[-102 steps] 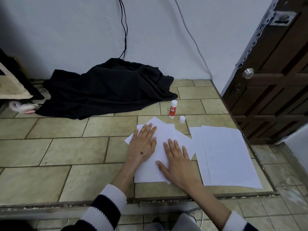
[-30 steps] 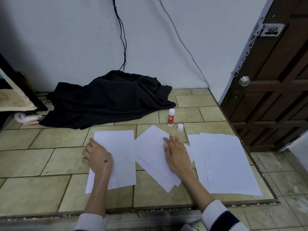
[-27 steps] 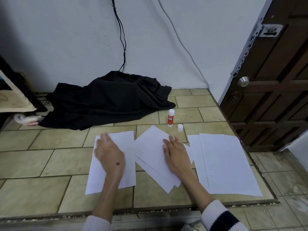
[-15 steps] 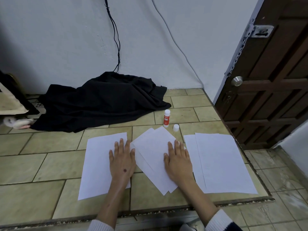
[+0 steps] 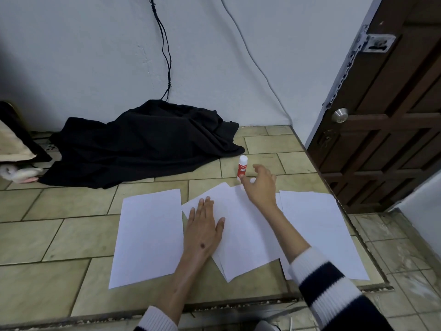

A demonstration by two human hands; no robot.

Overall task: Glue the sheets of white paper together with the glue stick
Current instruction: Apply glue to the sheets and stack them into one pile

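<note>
Step in hand: fetching the glue stick [image 5: 243,166]; right hand [image 5: 260,186], fingers spread and empty, must close round it while flat left hand [image 5: 204,226] pins the middle sheets [image 5: 248,232].

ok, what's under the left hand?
The left hand lies flat on the middle pile of white sheets, whose offset edges show more than one sheet. How many are in it, and the tile beneath, is covered.
</note>
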